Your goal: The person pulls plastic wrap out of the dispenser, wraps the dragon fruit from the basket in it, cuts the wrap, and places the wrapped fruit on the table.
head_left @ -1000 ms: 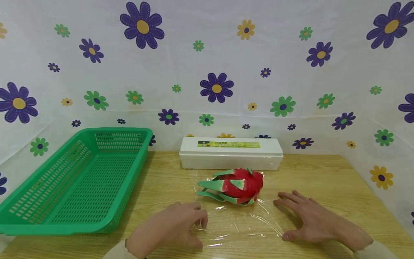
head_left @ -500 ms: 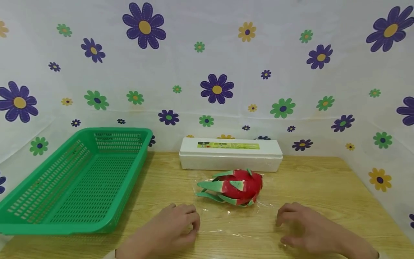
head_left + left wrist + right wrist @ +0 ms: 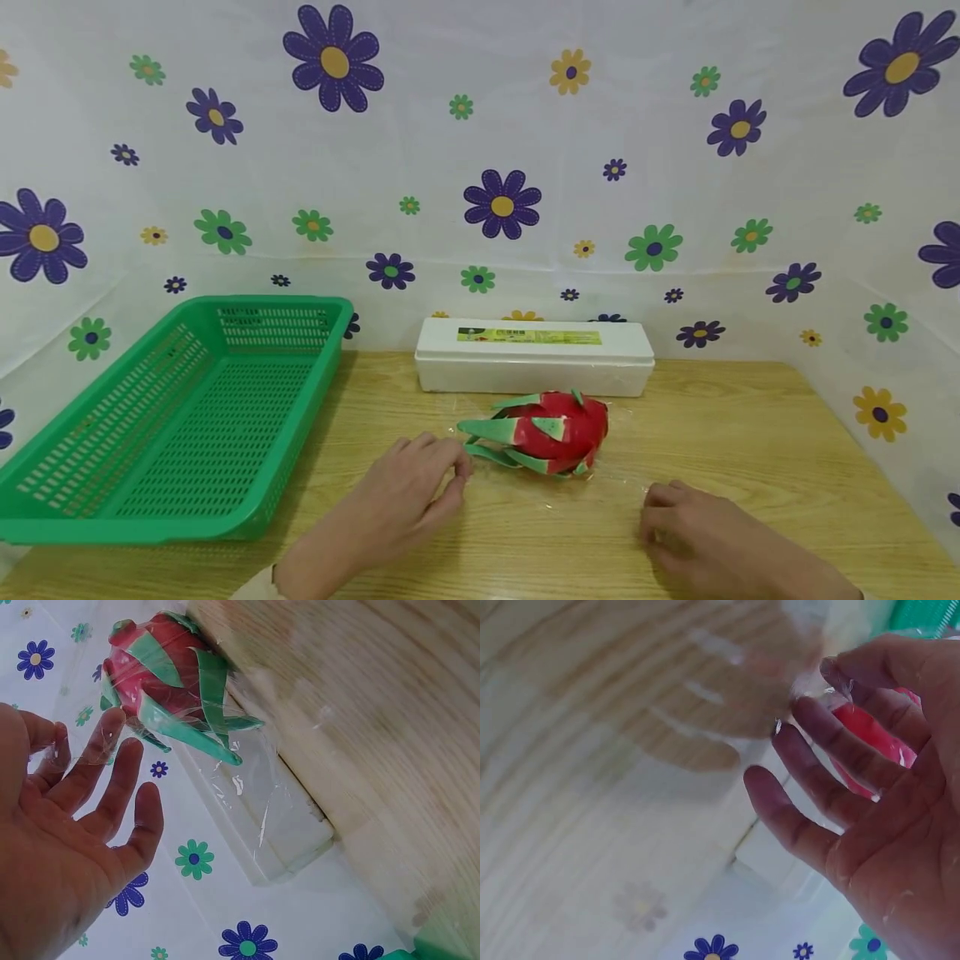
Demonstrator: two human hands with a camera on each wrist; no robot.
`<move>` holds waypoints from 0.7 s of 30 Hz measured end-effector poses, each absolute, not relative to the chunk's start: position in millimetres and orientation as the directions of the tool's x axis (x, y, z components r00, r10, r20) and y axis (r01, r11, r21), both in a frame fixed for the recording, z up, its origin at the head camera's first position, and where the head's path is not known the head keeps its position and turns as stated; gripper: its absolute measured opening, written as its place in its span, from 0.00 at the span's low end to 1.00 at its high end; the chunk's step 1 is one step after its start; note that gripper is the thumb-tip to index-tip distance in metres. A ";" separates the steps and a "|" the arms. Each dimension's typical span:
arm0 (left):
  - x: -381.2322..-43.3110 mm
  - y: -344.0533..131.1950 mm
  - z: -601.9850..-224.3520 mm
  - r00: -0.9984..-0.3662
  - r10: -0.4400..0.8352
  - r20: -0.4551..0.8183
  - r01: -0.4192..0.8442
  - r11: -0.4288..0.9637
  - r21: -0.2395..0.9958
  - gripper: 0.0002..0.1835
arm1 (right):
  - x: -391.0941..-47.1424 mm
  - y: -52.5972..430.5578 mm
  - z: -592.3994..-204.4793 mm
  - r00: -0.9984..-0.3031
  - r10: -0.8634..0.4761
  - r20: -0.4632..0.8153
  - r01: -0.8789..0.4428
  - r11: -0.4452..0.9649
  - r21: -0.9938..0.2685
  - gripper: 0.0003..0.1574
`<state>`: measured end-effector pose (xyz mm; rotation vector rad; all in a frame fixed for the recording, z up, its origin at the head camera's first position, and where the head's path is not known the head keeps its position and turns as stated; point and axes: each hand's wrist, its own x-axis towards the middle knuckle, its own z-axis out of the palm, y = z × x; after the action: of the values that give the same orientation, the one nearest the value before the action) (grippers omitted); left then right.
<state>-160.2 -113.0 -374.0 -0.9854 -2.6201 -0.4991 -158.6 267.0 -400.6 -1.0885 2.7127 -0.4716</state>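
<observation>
A red dragon fruit [image 3: 562, 429] with green scales lies on its side on the table, its long green tips pointing left. Clear cling film [image 3: 555, 492] spreads under it and toward the front. My left hand [image 3: 397, 492], close to the green tips, pinches the film's edge between thumb and forefinger; in the left wrist view the left hand [image 3: 82, 832] has its other fingers loosely bent. My right hand [image 3: 705, 529] pinches the film at the front right corner, thumb meeting forefinger in the right wrist view, where the film stretches away from the right hand [image 3: 907, 840].
Behind the fruit stands a long white box [image 3: 532, 367] with a yellow-green label. A green perforated basket [image 3: 258, 500] sits at the left of the wooden table [image 3: 720, 425]. A flower-printed cloth [image 3: 570, 200] hangs at the back and sides.
Both hands have gone from spread fingers to pinching the film. The left hand has moved slightly up toward the fruit's tips. The film's front edge has lifted back toward the fruit, which stays put.
</observation>
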 end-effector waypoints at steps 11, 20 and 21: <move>-163.4 -119.7 -368.8 -0.698 0.596 0.396 0.707 0.659 0.254 0.06 | -168.9 293.0 -378.4 -0.751 -0.653 0.098 -0.585 0.589 -0.558 0.11; -160.9 -127.0 -361.1 -0.701 0.591 0.398 0.711 0.616 0.338 0.06 | -168.9 297.9 -361.8 -0.805 -0.588 0.074 -0.513 0.629 -0.585 0.06; -160.6 -128.2 -360.2 -0.697 0.596 0.399 0.716 0.609 0.342 0.06 | -168.8 299.0 -360.8 -0.806 -0.587 0.076 -0.514 0.630 -0.582 0.06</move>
<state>-160.6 -128.2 -360.2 -1.0765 -2.5904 -0.7104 -168.8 299.0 -360.8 -0.9243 2.7255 -0.9161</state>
